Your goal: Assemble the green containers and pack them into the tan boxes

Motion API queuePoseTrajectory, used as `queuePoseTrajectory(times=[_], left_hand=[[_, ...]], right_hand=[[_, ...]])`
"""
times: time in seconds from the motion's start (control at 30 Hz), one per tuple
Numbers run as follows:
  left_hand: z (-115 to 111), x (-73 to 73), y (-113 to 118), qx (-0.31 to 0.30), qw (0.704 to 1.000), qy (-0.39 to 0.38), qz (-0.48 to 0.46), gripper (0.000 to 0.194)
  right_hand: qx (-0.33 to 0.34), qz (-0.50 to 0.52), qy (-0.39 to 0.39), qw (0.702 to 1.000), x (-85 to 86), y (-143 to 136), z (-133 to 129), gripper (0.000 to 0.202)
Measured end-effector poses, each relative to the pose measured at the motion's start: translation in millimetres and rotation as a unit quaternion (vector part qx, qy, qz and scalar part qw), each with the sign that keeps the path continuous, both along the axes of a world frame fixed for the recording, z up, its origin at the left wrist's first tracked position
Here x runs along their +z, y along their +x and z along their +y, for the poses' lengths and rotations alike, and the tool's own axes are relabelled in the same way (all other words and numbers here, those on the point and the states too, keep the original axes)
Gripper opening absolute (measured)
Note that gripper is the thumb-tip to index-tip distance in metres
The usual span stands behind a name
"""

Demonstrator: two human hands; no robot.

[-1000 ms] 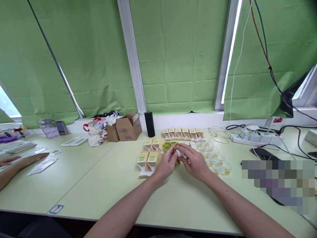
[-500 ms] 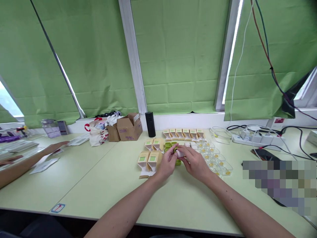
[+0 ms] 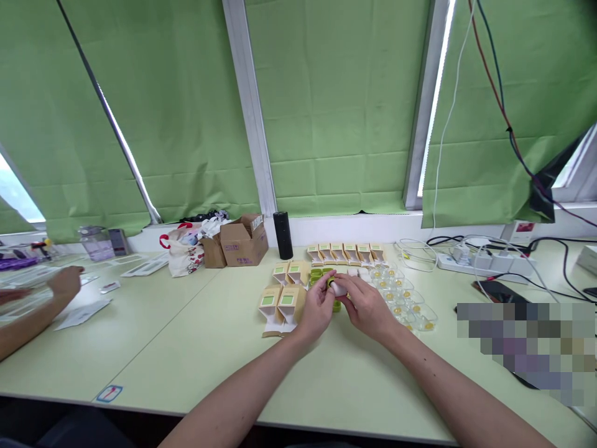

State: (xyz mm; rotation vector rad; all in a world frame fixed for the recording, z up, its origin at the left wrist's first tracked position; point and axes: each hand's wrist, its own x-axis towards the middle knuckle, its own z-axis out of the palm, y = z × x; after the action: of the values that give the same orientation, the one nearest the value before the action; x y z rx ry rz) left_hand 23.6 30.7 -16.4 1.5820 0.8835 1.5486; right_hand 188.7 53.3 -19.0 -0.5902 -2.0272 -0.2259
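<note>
My left hand pinches a small green ring-like piece, dark inside. My right hand grips a small white rounded piece pressed up against the green one. Whether the two are joined I cannot tell, since fingers cover much of them. Behind and below my hands sit several green square pieces, partly hidden. Small white pieces lie just beyond my right hand. To its right are several clear plastic trays with yellow spots. Open kraft boxes with green windows stand left of my left hand.
A row of kraft boxes stands at the back. Behind are a black cylinder, a cardboard box and a cloth bag. A power strip with cables lies right. A co-worker's hand is over papers at left.
My hands stay nearly in place, still holding the green and white pieces together. At left, the co-worker's outstretched hand has drawn back toward the left.
</note>
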Motion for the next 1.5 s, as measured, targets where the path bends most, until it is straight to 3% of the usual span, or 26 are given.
queuePoseTrajectory(times=[0.23,0.43,1.0,1.27,1.5], left_hand=[[-4,-0.3,-6,-0.063,0.998,-0.020,-0.014,0.063],[-1,-2.6,-2,-0.060,0.998,-0.017,0.013,0.079],[3,-1.5,-1,-0.051,0.998,-0.031,-0.006,0.063],[7,-2.7,-2,-0.065,0.996,-0.040,-0.045,0.071],[3,3.4,-4,-0.102,0.989,-0.072,-0.075,0.078]], right_hand=[[0.004,0.019,0.003,1.000,-4.7,0,1,0.041],[-0.006,0.018,0.010,1.000,-8.7,-1,2,0.045],[-0.029,0.032,0.017,0.999,-11.3,-4,2,0.040],[0.014,0.048,-0.091,0.995,-4.2,-2,-2,0.055],[0.033,0.080,-0.152,0.985,-6.8,-1,0,0.049]])
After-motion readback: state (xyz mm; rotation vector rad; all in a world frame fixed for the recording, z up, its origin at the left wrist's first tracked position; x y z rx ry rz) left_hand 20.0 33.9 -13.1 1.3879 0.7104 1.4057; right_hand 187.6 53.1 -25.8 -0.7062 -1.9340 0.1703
